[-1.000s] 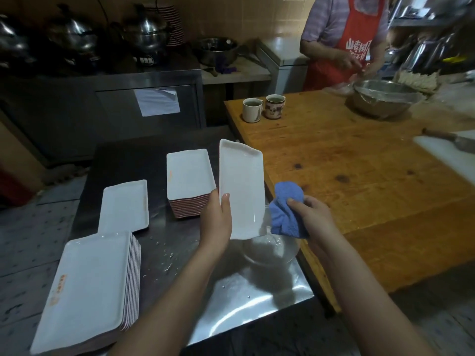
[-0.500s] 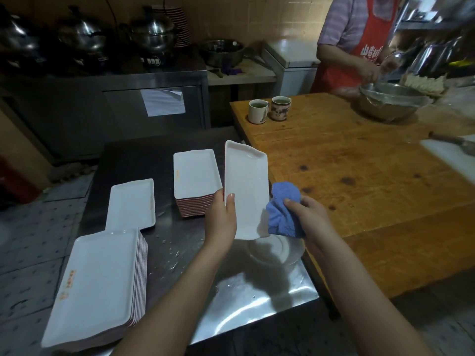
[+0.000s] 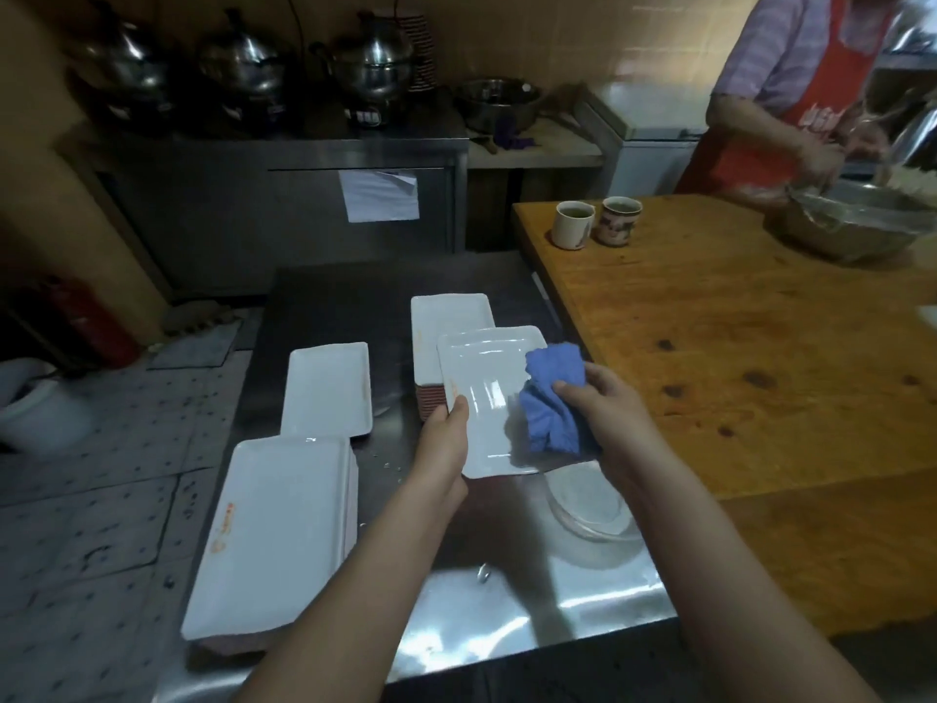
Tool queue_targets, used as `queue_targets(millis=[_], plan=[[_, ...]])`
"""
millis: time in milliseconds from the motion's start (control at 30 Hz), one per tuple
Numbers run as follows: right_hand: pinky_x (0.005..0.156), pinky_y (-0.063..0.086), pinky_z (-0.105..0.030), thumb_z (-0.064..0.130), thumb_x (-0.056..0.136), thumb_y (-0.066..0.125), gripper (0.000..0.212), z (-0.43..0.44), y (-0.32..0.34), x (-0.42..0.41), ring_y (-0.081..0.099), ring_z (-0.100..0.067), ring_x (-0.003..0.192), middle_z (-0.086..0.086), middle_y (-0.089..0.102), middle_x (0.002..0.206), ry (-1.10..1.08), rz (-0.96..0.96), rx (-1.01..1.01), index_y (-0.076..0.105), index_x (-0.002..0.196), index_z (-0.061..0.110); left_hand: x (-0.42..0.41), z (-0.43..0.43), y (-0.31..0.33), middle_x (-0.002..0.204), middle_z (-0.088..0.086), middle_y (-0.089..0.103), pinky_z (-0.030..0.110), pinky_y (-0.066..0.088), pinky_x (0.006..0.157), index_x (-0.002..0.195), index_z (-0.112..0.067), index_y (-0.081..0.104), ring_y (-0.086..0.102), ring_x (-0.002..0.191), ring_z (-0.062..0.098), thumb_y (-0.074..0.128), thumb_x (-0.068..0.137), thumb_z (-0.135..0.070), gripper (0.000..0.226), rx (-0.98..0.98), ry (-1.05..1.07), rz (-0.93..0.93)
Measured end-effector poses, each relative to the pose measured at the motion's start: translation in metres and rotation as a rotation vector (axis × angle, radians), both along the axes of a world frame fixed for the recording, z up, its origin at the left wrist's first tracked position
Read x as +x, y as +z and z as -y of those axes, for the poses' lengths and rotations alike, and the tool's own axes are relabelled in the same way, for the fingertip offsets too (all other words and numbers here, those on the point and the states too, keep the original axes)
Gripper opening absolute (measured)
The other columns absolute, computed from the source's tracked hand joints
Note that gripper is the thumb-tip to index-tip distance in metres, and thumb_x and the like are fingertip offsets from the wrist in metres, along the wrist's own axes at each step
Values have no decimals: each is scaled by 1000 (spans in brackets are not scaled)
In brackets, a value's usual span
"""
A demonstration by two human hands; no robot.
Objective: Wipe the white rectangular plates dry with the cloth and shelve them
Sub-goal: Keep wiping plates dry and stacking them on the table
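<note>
1. The left hand (image 3: 446, 438) grips the held plate (image 3: 481, 398), a white rectangular one, at its near left corner. The thumb lies on the upper face along the left rim, and the fingers are hidden underneath.
2. The held plate is in the air above the steel table (image 3: 507, 626), face up and tipped a little toward the person.
3. The right hand (image 3: 603, 408) has its fingers curled over a crumpled blue cloth (image 3: 552, 398) and presses it onto the right half of the plate's upper face.
4. Just beyond the left hand, partly hidden behind the held plate, the far stack (image 3: 446, 317) of white plates with reddish edges stands on the steel table.
5. Left of the left hand a flat plate (image 3: 327, 388) lies on the table. I cannot tell whether more plates lie under it.
6. Left of the left forearm and closer to the person sits the near stack (image 3: 268, 535), with an orange mark on its top plate.
7. Under the right wrist a clear glass dish (image 3: 588, 504) rests on the steel.
8. Right of the right hand is a wooden table (image 3: 735, 347), just beside the steel one.
9. Well beyond the right hand, two cups (image 3: 573, 224) stand side by side on the wood.
10. Farther right, another person in a red apron (image 3: 821, 68) has their hands at a metal bowl (image 3: 852, 225).
</note>
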State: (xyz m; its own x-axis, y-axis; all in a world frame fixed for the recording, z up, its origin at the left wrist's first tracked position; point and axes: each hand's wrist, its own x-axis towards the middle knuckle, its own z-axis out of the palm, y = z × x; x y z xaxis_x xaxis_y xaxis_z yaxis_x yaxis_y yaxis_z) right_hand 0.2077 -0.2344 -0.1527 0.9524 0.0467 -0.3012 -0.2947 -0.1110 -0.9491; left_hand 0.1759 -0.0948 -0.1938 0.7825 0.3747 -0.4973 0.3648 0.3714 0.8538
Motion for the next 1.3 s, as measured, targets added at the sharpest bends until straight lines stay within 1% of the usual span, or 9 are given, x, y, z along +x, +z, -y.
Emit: queue_targets(millis=[100, 233, 400, 567, 667, 833, 900, 1000, 1300], plan=[[71, 51, -28, 20, 89, 63, 29, -44, 9, -5, 61, -15, 84, -3, 63, 101, 136, 17, -65, 54, 116, 14, -10, -32, 9, 105, 7, 59, 25, 46, 54, 122, -14, 50, 60, 77, 20, 37, 101, -34, 33, 34, 52, -19], [59, 41, -19, 22, 89, 62, 24, -115, 16, -13, 53, -8, 74, 2, 57, 89, 267, 39, -134, 53, 111, 18, -18, -82, 16, 125, 7, 52, 30, 42, 80, 136, -12, 42, 53, 112, 26, 29, 102, -37, 45, 127, 88, -52], [59, 39, -15, 18, 89, 60, 33, -189, 16, -27, 53, -6, 74, 0, 57, 96, 390, 175, -245, 51, 120, 17, -36, -144, 18, 109, 18, 62, 26, 48, 56, 126, -7, 50, 62, 77, 26, 29, 101, -40, 46, 46, 207, 5], [75, 36, -22, 21, 86, 62, 30, -236, 7, -36, 49, -24, 106, -7, 53, 110, 422, 493, -611, 58, 115, 13, -67, -194, 31, 109, 9, 66, 34, 55, 63, 123, -21, 52, 67, 85, 27, 35, 100, -39, 34, -61, 262, 94], [102, 28, -25, 21, 91, 58, 54, -254, 9, -47, 31, -25, 129, -7, 40, 138, 479, 657, -790, 40, 142, 12, -81, -214, 40, 107, 8, 65, 33, 54, 62, 121, -23, 49, 65, 83, 25, 34, 101, -35, 28, -31, 246, 122], [86, 32, -16, 5, 96, 40, 12, -280, 4, -63, 46, -7, 87, -18, 57, 107, 767, 825, -657, 50, 89, 5, -93, -232, 49, 99, 5, 64, 32, 53, 69, 116, -26, 49, 63, 83, 23, 34, 102, -33, 22, -21, 225, 132], [91, 31, -21, 11, 98, 32, 23, -289, -3, -65, 49, -12, 107, -20, 52, 125, 852, 844, -681, 51, 105, 1, -94, -234, 50, 92, -1, 62, 26, 51, 64, 113, -27, 48, 61, 78, 16, 33, 102, -32, 20, 19, 227, 139], [113, 11, -36, 25, 103, 25, 47, -298, -2, -59, 12, -21, 145, -7, 12, 159, 934, 864, -910, 23, 147, 6, -95, -231, 47, 106, 2, 61, 30, 50, 77, 108, -30, 49, 61, 91, 18, 32, 102, -34, 19, 95, 205, 137], [115, -11, -41, 34, 103, 12, 53, -290, 9, -7, -1, -16, 147, -1, -1, 161, 815, 827, -1256, 5, 152, 14, -95, -227, 49, 76, 2, 66, 27, 49, 64, 84, -17, 61, 62, 68, 18, 39, 101, -21, 28, 104, 249, 143]])
